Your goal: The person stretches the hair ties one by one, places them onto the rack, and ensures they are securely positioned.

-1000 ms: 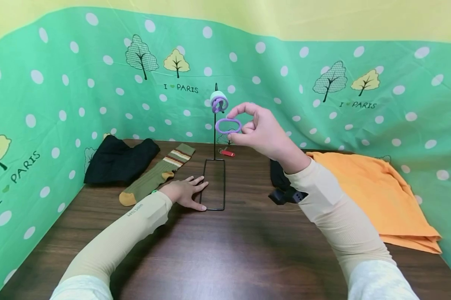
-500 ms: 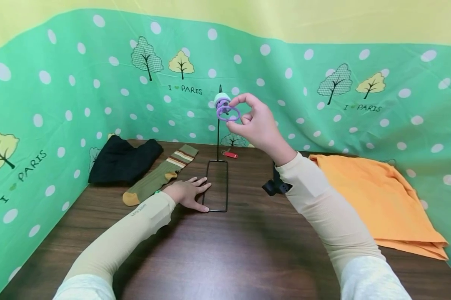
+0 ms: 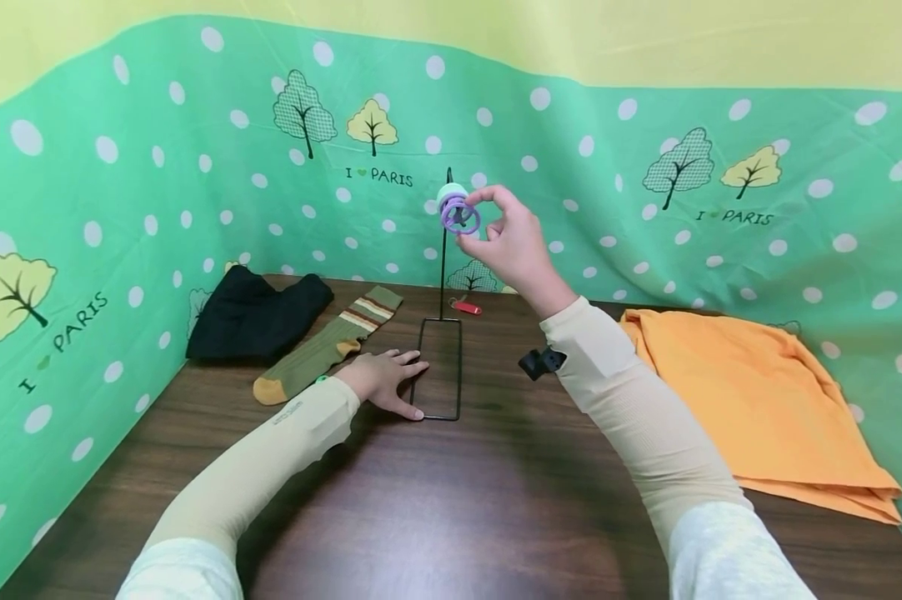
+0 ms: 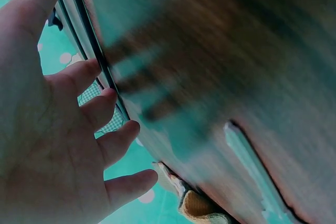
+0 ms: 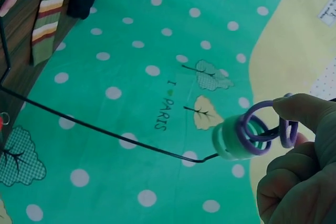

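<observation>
My right hand (image 3: 513,236) pinches a purple ring (image 5: 284,134) between thumb and forefinger, level with the arm at the top of a black wire stand (image 3: 443,275). On that arm hang pale green rings (image 5: 223,138) and, toward the hand, more purple ones (image 5: 257,152). The held ring overlaps them in the head view; in the right wrist view it is at the arm's tip, which is partly hidden by rings and fingers. My left hand (image 3: 384,382) lies with fingers spread at the left side of the stand's rectangular base (image 3: 459,371), fingertips on its wire.
A striped olive sock (image 3: 312,358) and a black folded cloth (image 3: 252,321) lie on the left of the wooden table (image 3: 436,500). Behind the stand is a red key tag (image 3: 467,308). Orange folded fabric (image 3: 751,400) lies on the right. A polka-dot curtain (image 3: 571,192) encloses the back.
My right hand has moved up and toward the stand's arm, bringing the purple ring from below right of it to its tip. The left hand stays on the base.
</observation>
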Demonstrator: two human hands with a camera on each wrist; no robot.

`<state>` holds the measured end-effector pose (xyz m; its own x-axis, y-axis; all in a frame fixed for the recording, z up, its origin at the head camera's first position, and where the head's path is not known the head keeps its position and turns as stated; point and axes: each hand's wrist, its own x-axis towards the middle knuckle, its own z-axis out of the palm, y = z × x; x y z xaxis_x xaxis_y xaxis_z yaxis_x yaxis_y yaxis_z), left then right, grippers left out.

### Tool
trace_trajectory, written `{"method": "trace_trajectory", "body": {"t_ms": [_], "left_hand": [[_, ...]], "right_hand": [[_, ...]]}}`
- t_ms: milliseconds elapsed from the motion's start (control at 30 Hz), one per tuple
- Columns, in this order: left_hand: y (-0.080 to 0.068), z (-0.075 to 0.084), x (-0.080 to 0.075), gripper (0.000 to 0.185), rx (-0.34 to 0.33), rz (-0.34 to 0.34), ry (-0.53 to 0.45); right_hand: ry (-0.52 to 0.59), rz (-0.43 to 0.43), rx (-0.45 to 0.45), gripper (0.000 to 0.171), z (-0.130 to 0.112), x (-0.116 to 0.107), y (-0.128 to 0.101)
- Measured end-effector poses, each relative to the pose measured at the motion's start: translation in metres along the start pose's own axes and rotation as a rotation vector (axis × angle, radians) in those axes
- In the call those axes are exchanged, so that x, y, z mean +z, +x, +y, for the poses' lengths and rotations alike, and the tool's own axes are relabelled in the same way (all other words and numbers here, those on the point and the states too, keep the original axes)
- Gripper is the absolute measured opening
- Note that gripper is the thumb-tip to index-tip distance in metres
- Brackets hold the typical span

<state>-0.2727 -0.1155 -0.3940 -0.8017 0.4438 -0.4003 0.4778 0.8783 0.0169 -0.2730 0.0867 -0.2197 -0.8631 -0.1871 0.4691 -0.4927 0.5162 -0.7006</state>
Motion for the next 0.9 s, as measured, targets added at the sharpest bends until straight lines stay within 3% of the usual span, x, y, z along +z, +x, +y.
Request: {"method": "trace_trajectory", "body": {"t_ms": [333,733,900], "left_hand": [[0.010,0.003,-0.006,0.099,-0.007,-0.013,0.000],[0.015,-0.009,-0.014,0.097,-0.013,-0.021,-0.011],[0.012,-0.014,-0.018,0.100,-0.043,-0.024,-0.003]], "right_hand": [[-0.047,0.020,0.080,0.065,0.015,-0.005,-0.003],[0.016,0.014,0.118,0.058,0.054,-0.008,-0.024],[-0.064,-0.014,0.162,0.055,0.088,-0.002,-0.034]]}}
